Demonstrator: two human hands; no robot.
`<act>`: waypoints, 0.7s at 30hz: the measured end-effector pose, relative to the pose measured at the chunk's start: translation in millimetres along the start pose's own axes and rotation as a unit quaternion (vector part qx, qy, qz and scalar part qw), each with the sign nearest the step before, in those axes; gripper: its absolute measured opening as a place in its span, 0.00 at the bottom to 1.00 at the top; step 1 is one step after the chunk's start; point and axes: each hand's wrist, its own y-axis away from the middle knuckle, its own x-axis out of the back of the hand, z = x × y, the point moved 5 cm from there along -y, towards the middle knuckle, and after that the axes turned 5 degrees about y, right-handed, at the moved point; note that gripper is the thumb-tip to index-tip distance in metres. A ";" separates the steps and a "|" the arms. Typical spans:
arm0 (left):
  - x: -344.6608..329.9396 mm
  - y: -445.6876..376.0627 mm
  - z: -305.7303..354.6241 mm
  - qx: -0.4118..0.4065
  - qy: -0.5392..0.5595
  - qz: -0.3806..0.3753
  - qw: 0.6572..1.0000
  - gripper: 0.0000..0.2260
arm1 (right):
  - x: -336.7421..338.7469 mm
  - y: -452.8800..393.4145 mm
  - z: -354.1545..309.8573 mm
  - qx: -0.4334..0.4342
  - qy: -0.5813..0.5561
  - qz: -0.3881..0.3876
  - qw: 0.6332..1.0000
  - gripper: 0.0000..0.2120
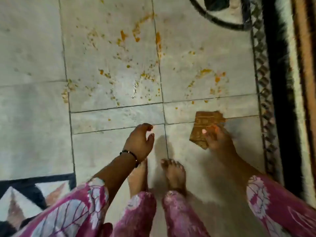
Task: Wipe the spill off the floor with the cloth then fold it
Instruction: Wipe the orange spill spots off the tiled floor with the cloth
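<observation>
Pink patterned sleeves and two bare feet (172, 171) occupy the near field. The left hand (139, 142) hangs over the floor (34, 57) with fingers loosely curled, holding nothing, probably kept free for balance. The right hand (216, 139) pinches the cloth (204, 126), thumb on top, fingers clamped on its near end. The cloth appears folded flat; its long axis points away and slightly right, toward the spill (136, 65). Orange spatter lies beyond, unwiped, so wiping has not begun.
</observation>
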 end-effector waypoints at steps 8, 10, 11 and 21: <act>-105.4 -108.1 -113.3 -0.137 -0.315 -0.010 0.939 0.45 | -122.5 -96.2 111.1 0.053 0.327 0.035 0.943 0.50; -111.5 -117.5 -121.7 -0.187 -0.330 0.003 0.925 0.48 | -146.8 -86.1 105.2 0.091 0.339 0.056 0.935 0.47; -114.1 -121.9 -124.9 -0.205 -0.336 0.004 0.919 0.49 | -157.8 -76.5 95.7 0.134 0.344 0.065 0.927 0.46; -83.9 -141.9 -143.2 -0.339 -0.383 0.000 0.859 0.55 | -165.9 -163.9 -30.4 0.486 0.430 0.099 0.754 0.38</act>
